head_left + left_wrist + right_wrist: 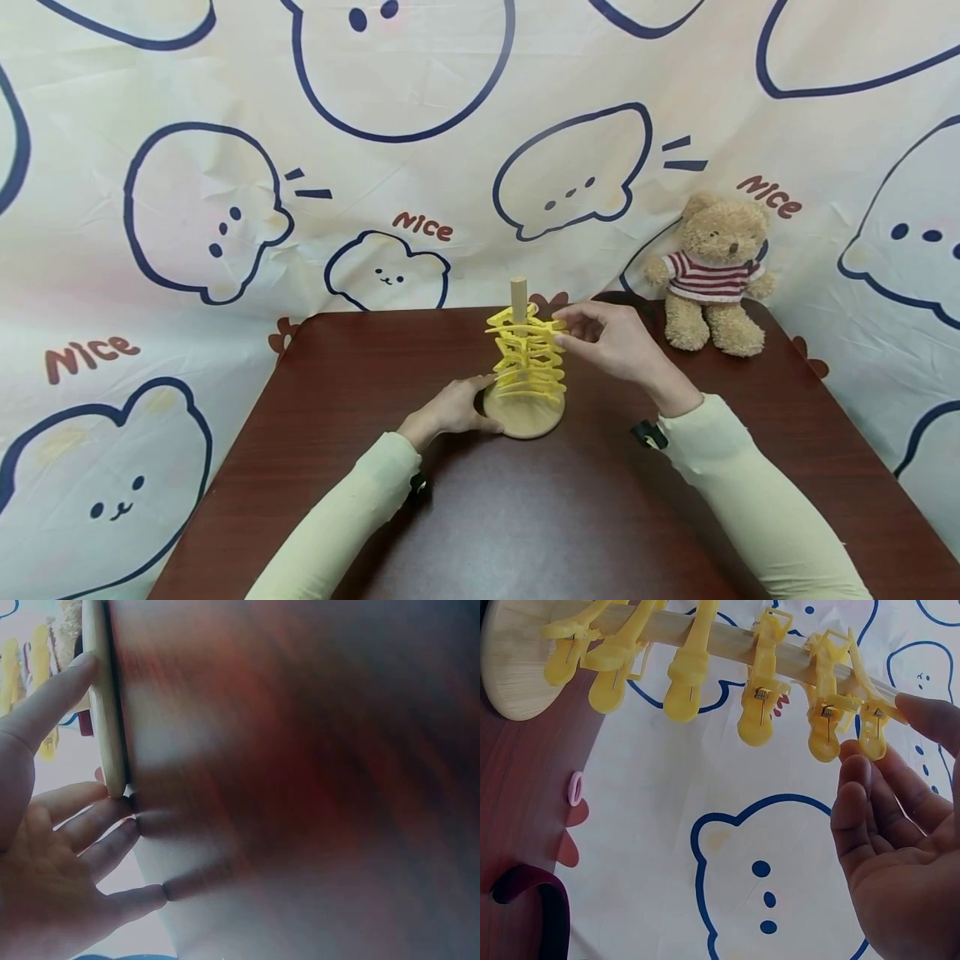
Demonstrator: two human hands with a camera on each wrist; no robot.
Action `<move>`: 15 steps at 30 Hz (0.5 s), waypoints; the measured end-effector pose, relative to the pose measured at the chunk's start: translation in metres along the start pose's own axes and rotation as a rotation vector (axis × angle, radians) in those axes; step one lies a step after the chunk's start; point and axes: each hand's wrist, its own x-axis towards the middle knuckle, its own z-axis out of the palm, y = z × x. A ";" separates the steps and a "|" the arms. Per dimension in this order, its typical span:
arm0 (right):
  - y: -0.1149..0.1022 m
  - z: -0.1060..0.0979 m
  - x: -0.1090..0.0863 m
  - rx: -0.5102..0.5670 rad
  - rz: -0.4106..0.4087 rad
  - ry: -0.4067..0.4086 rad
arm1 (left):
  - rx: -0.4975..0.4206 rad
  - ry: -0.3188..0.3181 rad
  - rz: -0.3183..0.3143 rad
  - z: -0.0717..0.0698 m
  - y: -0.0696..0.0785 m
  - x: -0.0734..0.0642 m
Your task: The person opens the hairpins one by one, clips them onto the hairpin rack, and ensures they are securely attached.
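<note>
A wooden stand with a round base point(525, 423) and an upright post point(519, 293) stands on the table. Several yellow plastic clothespins point(686, 682) clip onto the post one above another, their round handle ends sticking out. My left hand point(450, 407) holds the base by its left edge; in the left wrist view the thumb point(64, 690) lies against the rim point(106, 712) and the other fingers spread below it. My right hand point(611, 340) pinches the handles of the uppermost clothespin point(874, 731) between thumb and fingers, near the post's top.
A teddy bear point(720, 275) in a striped shirt sits at the back right of the dark wooden table point(375, 350). In the right wrist view, a dark curved object point(547, 881) and a small pink ring point(575, 789) show. A printed cloth point(420, 183) hangs behind.
</note>
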 end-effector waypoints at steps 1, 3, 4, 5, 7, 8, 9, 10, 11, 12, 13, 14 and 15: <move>0.000 0.000 0.000 -0.002 0.002 -0.001 | -0.001 0.001 0.003 0.000 0.000 0.000; 0.001 0.000 0.000 -0.002 0.009 -0.001 | -0.001 0.001 0.005 0.000 -0.001 0.000; 0.001 -0.001 -0.001 -0.004 0.012 0.000 | -0.002 0.003 0.009 0.001 -0.001 0.000; 0.002 -0.001 -0.001 -0.003 0.017 -0.001 | -0.003 0.001 0.009 0.000 -0.002 0.000; 0.003 -0.001 -0.001 0.000 0.026 -0.004 | -0.001 0.001 0.012 0.000 -0.002 0.000; 0.003 -0.001 -0.001 0.002 0.032 -0.007 | -0.001 0.001 0.014 0.000 -0.002 0.000; 0.004 -0.001 -0.001 0.006 0.037 -0.010 | -0.002 0.000 0.016 0.000 -0.002 0.000; 0.005 -0.001 -0.001 0.010 0.039 -0.012 | -0.001 0.001 0.018 0.000 -0.003 0.000; 0.005 -0.001 -0.002 0.015 0.040 -0.014 | -0.002 0.001 0.019 0.000 -0.003 0.000; 0.006 -0.001 -0.002 0.019 0.040 -0.015 | -0.002 0.001 0.021 -0.001 -0.003 -0.001; 0.008 -0.001 -0.002 0.024 0.039 -0.017 | -0.003 0.000 0.023 -0.001 -0.003 -0.001; 0.009 -0.002 -0.003 0.031 0.040 -0.020 | -0.004 -0.002 0.025 -0.001 -0.003 -0.002; 0.010 -0.002 -0.003 0.038 0.043 -0.022 | -0.002 -0.005 0.026 -0.001 -0.003 -0.002</move>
